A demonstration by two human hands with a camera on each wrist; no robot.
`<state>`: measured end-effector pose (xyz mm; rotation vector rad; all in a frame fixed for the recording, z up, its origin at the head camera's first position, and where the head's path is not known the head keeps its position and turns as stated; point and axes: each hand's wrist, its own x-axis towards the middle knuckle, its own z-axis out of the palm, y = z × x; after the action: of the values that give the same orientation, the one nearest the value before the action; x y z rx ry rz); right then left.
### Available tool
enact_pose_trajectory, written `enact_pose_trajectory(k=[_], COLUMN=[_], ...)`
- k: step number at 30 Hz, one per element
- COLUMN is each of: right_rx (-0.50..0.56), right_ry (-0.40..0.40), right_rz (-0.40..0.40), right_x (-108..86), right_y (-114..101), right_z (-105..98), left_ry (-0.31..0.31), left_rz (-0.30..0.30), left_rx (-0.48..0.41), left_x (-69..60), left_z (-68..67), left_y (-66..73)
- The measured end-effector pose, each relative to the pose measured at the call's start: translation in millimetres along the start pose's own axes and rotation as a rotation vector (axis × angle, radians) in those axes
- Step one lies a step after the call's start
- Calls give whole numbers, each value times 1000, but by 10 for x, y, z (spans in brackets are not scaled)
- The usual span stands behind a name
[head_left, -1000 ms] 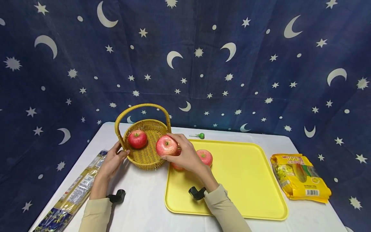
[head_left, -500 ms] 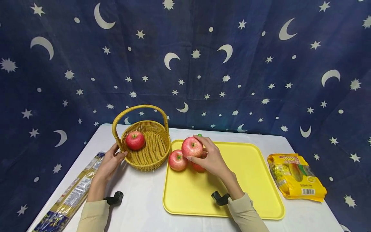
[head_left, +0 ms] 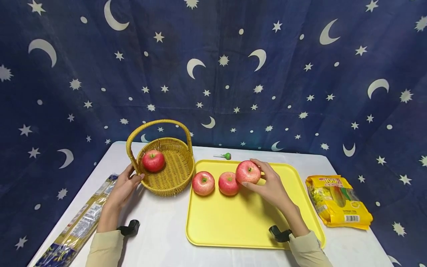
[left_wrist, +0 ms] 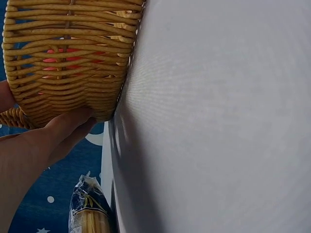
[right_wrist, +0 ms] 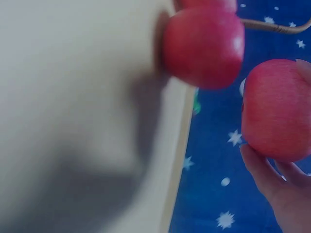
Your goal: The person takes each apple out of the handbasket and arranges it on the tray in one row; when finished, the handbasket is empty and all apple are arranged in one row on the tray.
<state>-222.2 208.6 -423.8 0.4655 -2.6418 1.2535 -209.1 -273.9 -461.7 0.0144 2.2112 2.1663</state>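
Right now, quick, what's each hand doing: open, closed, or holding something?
Left hand: closed, gripping the wicker basket by its side.
Right hand: closed, holding a red apple above the yellow tray.

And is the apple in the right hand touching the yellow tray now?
Apart. The right wrist view shows it: the blue backdrop is visible between the held apple and the yellow tray.
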Motion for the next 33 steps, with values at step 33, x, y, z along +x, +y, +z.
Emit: enact_pose_trajectory(k=[33], right_rx=[-121], right_ry=[-144], right_rz=[61], right_x=[-168], right_y=[483], right_z=[28], left_ry=[2], left_rz=[-37], left_rx=[25], left_x=[-6], left_z=[11], left_y=[27])
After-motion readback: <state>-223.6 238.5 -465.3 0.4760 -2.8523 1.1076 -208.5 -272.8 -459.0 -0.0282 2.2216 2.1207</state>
